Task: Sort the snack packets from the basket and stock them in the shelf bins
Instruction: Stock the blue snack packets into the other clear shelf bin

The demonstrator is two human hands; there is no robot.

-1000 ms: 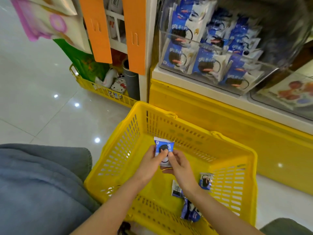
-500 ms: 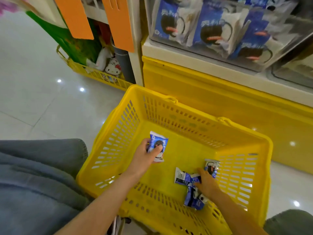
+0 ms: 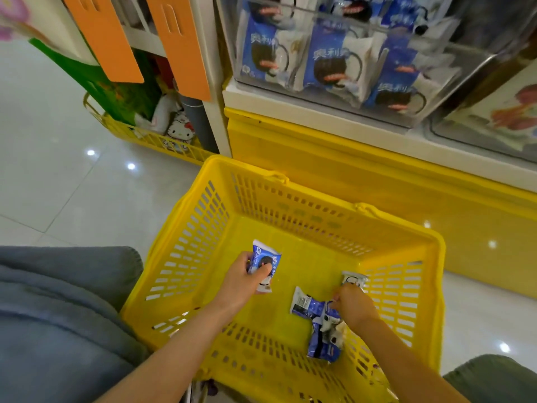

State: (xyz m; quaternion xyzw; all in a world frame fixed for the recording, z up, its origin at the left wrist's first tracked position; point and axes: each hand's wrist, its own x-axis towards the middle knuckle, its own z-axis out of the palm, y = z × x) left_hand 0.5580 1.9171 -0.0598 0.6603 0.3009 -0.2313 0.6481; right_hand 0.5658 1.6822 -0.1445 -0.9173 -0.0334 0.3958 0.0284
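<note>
A yellow plastic basket (image 3: 203, 228) stands on the floor in front of me. Inside it, my left hand (image 3: 242, 282) grips a blue-and-white cookie packet (image 3: 266, 261), held upright above the basket floor. My right hand (image 3: 353, 305) reaches down at the right side, fingers pinched on a loose packet (image 3: 353, 279). Two more packets lie beside that hand, one flat (image 3: 305, 305) and one nearer me (image 3: 324, 343). Above, a clear shelf bin (image 3: 453, 62) holds several of the same blue packets (image 3: 334, 65).
The shelf has a yellow base (image 3: 348, 158) right behind the basket. To the left, a low yellow wire basket (image 3: 151, 141) holds toys, with orange tags (image 3: 186, 45) hanging over it. Grey cloth (image 3: 58, 315) covers my left knee. White tiled floor (image 3: 58, 170) lies to the left.
My right hand let go of the packet that both hands held and dropped to the loose packets at the basket's right. My left hand keeps the packet. The view tilted downward.
</note>
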